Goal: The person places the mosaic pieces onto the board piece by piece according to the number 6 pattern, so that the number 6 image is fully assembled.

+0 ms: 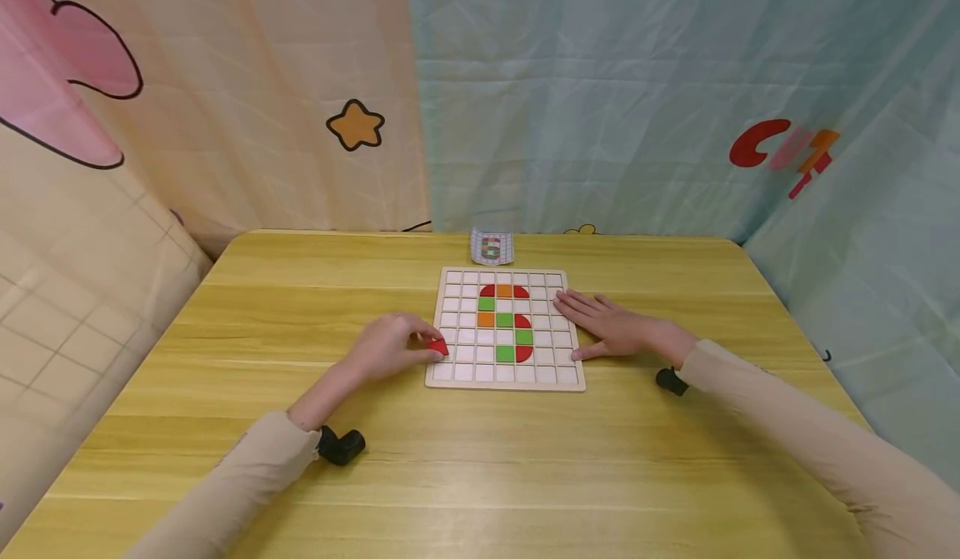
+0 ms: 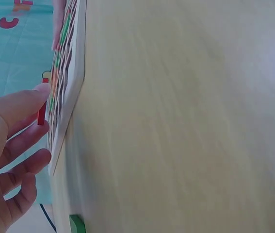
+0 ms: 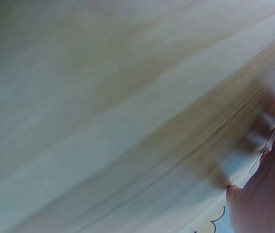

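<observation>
My left hand (image 1: pixel 384 347) pinches a red tile (image 1: pixel 438 346) between thumb and fingers, over the left edge of a wooden grid board (image 1: pixel 465 371). In the left wrist view the red tile (image 2: pixel 41 114) is seen edge-on, raised above the board's surface. Red, orange and green tiles lie in the board's cells, among them an orange tile (image 1: pixel 486 320) and a green tile (image 1: pixel 506 353), forming a curved figure. My right hand (image 1: pixel 618 327) lies with spread, straight fingers on the board's right edge. In the right wrist view only part of the right hand (image 3: pixel 263 194) shows.
A small printed card (image 1: pixel 492 247) with a coloured grid figure stands behind the board. A green piece (image 2: pixel 77 224) lies on the table near my left hand. The wooden table (image 1: pixel 480 476) reaches back to patterned curtains (image 1: pixel 600 109). Black wrist devices hang under both sleeves.
</observation>
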### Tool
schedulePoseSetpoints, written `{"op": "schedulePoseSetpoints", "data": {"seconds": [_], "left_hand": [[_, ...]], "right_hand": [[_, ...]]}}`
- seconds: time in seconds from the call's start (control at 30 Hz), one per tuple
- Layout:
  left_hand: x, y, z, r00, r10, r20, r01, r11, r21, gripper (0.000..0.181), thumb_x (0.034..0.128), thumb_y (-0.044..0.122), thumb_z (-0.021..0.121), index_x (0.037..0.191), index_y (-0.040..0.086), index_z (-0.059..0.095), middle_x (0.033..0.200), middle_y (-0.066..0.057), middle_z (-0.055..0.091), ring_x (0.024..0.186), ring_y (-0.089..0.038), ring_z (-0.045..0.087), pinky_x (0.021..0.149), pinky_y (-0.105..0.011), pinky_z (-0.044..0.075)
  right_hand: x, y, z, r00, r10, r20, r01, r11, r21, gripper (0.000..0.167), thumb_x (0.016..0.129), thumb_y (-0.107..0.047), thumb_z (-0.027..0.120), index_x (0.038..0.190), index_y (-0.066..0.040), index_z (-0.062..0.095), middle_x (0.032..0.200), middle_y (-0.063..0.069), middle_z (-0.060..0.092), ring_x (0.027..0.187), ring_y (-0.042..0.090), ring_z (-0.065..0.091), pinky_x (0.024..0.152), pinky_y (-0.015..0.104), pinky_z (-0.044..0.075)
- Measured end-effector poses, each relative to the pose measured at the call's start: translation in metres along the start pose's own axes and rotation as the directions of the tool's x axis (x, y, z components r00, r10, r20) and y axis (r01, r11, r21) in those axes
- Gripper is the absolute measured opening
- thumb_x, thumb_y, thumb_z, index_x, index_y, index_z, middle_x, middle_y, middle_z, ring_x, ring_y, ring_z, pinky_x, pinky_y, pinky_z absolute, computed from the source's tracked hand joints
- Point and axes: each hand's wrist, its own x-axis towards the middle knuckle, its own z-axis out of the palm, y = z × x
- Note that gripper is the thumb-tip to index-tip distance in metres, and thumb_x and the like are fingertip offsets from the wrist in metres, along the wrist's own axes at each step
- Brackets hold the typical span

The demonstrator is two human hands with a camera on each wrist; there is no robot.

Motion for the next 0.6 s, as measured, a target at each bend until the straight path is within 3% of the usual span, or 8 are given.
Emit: {"op": "schedulePoseSetpoints", "data": {"seconds": [0.33, 0.6], "left_hand": [[0.016, 0.016, 0.007, 0.998, 0.010, 0.056, -0.010, 1.000, 0.001, 0.029, 0.0781, 0.035, 0.079, 0.100, 0.016, 0.076, 0.090, 0.007, 0.071, 0.074, -0.009, 0.054, 0.062, -0.021, 0.042], [0.030, 0.026, 0.012, 0.994, 0.074, 0.076, -0.078, 0.996, 0.053, 0.026, 0.0801, 0.035, 0.077, 0.100, 0.018, 0.077, 0.094, 0.006, 0.071, 0.079, -0.010, 0.053, 0.065, -0.022, 0.042]], "right_hand": [[0.001, -0.001, -0.001, 1.000, 0.000, 0.006, 0.000, 1.000, -0.001, 0.092, 0.092, -0.055, 0.051, 0.155, -0.010, 0.003, 0.163, 0.011, -0.004, 0.150, 0.033, -0.003, 0.116, 0.060, 0.005], [0.001, 0.000, 0.000, 1.000, -0.004, 0.002, 0.004, 1.000, -0.008, 0.091, 0.092, -0.053, 0.052, 0.155, -0.009, 0.003, 0.163, 0.012, -0.004, 0.150, 0.033, -0.003, 0.116, 0.060, 0.005]]}}
